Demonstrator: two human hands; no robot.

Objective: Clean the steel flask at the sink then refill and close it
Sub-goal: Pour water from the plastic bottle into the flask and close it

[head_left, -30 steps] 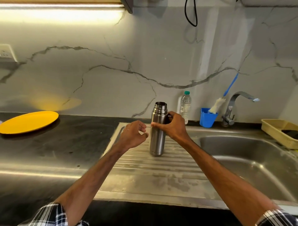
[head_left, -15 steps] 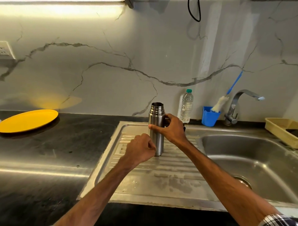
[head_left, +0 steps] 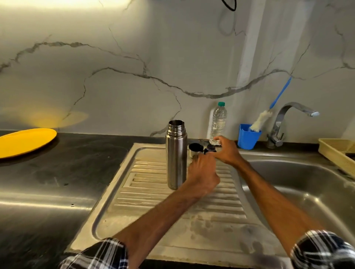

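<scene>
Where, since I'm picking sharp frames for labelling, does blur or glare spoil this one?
Head view: motion blur smears the left hand and plaid sleeves, while the steel flask is crisp; the strip light at the top edge is blown out and streaks glare along the countertop; the yellow plate throws a glow on the wall.

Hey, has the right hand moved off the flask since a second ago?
Yes. The right hand has let go of the steel flask and shifted right, toward the plastic water bottle by the wall.
</scene>
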